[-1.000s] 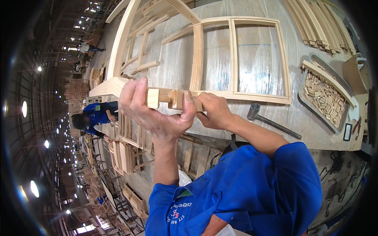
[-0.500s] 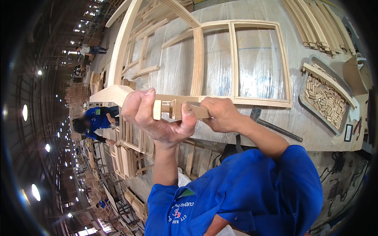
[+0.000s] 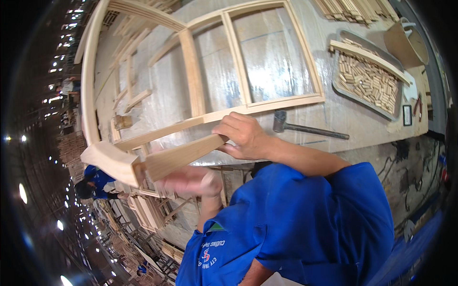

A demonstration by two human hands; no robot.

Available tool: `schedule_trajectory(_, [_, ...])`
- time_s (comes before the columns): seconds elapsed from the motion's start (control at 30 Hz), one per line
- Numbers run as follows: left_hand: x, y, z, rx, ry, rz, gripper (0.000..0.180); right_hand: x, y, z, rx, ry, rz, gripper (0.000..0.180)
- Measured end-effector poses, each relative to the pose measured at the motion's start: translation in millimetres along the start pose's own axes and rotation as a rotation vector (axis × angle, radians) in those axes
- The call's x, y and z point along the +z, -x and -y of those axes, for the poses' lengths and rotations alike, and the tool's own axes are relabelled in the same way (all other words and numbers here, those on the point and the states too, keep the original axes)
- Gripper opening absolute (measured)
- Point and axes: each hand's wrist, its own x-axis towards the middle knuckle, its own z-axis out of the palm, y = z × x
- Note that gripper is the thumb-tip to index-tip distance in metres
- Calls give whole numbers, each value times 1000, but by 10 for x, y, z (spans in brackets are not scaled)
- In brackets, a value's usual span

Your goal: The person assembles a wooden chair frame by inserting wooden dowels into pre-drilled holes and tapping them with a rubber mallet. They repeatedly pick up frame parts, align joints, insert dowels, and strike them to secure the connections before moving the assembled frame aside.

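Since the earlier frames, the left hand [image 3: 188, 181] has let go of the wooden rail [image 3: 179, 156] and dropped below it; it now appears motion-blurred, and whether it is open or closed cannot be told. The rail, which lay level across both hands, now slopes up from the curved frame piece [image 3: 107, 159] toward the right hand [image 3: 243, 136].

The right hand is closed on the upper end of the rail, fingers wrapped over its top edge. The lower end of the rail meets the curved frame piece at a joint, just beyond the near edge of the workbench [image 3: 362, 121].

The workbench is covered with a clear plastic sheet. A flat wooden frame [image 3: 248, 62] with three openings lies on it, directly behind the rail. A mallet [image 3: 305, 127] lies on the bench just right of the right hand, near the frame's lower rail. Farther right of the frame stands a tray of short wooden dowels [image 3: 367, 81], with a wooden strip across its top edge. A stack of thin slats [image 3: 353, 9] sits behind the tray.

Left of the frame, the room is a dim workshop hall with rows of ceiling lights. A person in blue [image 3: 95, 183] stands below the curved frame piece, among stacked wooden frames.
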Motion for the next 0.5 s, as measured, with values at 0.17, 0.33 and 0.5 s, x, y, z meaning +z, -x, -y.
schedule_trajectory(0.17, [451,440,177,-522,566,210,24,-320,305,-331,-30,181,215,50])
schedule_trajectory(0.33, [520,410,156,-540,626,193,24,-642,871,-1096,317,680,355,90])
schedule_trajectory(0.5, [639,336,38,-604,675,197,36,-461,702,-1278,440,622,627,87])
